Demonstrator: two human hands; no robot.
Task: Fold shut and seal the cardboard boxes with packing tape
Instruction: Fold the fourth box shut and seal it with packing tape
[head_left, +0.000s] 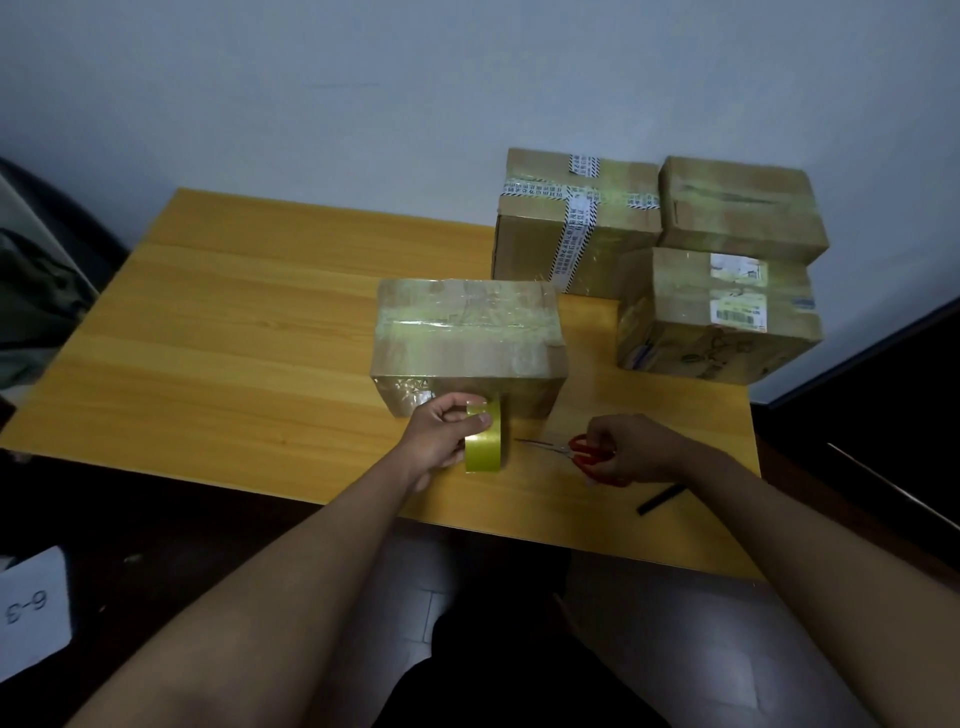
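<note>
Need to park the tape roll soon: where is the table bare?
Bare: the wide stretch of table left of the near box. Crowded: the right side, with three boxes, the scissors and a black strip.

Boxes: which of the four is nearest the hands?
The box standing alone in the middle of the table, wrapped in clear tape. The left hand holds the tape roll against its front; the other three sit grouped behind.

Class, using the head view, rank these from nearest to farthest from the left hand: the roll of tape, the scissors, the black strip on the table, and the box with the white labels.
1. Roll of tape: held in the left hand itself.
2. Scissors: just to the right, in the right hand.
3. Black strip: further right, near the table's front edge.
4. Box with the white labels: far right, towards the back.
</note>
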